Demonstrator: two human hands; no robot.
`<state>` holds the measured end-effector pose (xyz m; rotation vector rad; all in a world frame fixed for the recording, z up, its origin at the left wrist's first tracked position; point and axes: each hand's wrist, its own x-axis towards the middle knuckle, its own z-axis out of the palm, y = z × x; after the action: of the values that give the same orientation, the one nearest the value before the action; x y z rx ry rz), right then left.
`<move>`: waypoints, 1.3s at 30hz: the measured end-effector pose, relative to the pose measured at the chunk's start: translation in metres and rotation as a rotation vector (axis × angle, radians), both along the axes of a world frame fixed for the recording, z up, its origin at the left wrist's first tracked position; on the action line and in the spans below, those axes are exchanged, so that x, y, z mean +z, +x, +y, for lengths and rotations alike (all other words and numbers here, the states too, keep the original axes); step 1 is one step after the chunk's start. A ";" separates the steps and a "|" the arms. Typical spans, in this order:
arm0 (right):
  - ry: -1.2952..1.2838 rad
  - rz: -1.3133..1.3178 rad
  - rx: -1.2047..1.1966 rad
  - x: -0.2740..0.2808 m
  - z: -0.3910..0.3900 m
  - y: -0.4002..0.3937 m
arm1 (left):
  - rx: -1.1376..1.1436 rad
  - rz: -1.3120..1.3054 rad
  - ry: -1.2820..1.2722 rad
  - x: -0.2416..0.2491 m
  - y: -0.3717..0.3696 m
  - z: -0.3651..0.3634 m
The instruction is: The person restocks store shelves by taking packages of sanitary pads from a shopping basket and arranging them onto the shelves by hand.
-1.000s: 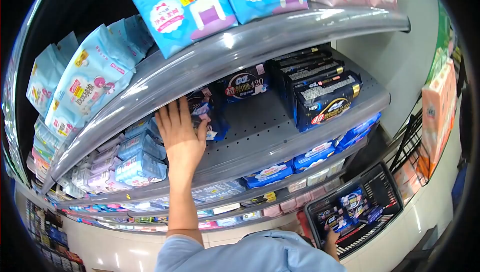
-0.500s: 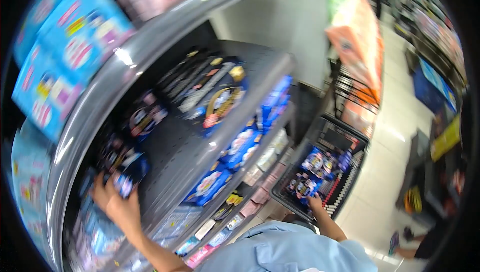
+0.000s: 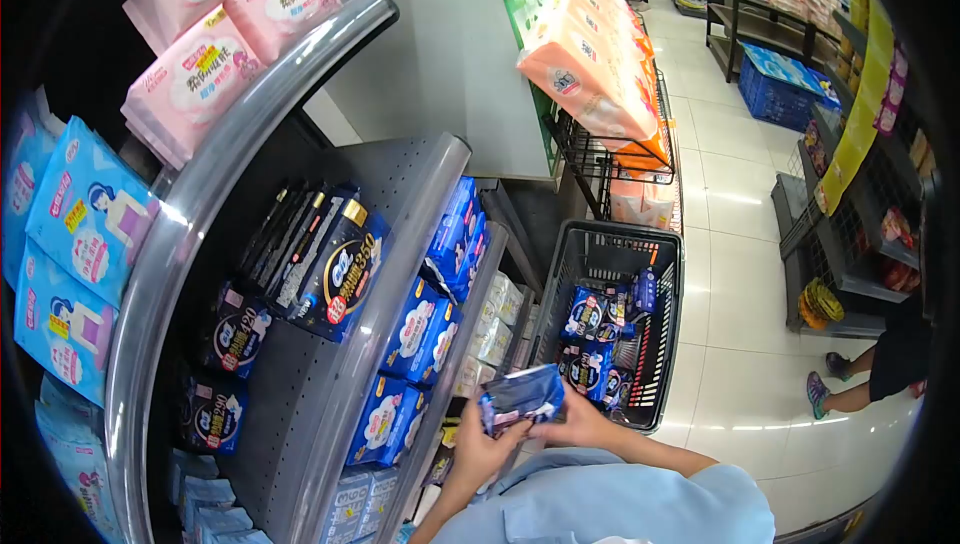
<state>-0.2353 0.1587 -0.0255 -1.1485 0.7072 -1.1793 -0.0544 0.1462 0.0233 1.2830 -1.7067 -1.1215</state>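
Note:
A dark blue pack of sanitary pads (image 3: 522,396) is held in front of my chest, between both hands. My left hand (image 3: 482,452) closes on its left and lower side. My right hand (image 3: 580,418) grips its right end. Just beyond, a black shopping basket (image 3: 670,344) contains several dark blue pad packs (image 3: 586,314). To the left, a grey perforated shelf (image 3: 300,384) carries a row of black pad packs (image 3: 345,269) and two smaller dark packs, one a pad pack marked 420 (image 3: 236,329) and another pad pack (image 3: 212,412) below it.
Blue packs (image 3: 410,329) fill a lower shelf. Pink packs (image 3: 195,69) and light blue packs (image 3: 90,209) line the upper shelf. Orange packs (image 3: 590,64) stack on a black wire rack (image 3: 610,159). A person's legs (image 3: 850,399) show at the right, by a display rack.
My left hand has come away from the shelf, and a pad pack is now in front of me. My right hand has left the basket and joined it. The view has shifted.

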 end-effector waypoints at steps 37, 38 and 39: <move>0.548 1.162 -0.742 -0.269 -0.003 -0.098 | 1.022 -1.494 -0.286 0.201 0.241 -0.008; 0.523 1.173 -0.706 -0.261 -0.006 -0.097 | 1.049 -1.514 -0.312 0.200 0.239 -0.008; 0.497 1.185 -0.670 -0.247 -0.009 -0.094 | 1.058 -1.520 -0.332 0.201 0.238 -0.008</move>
<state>-0.3293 0.1495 -0.2723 -1.1306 2.2773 -0.6380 0.1837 0.1384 0.2247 2.5192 -1.3997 0.9917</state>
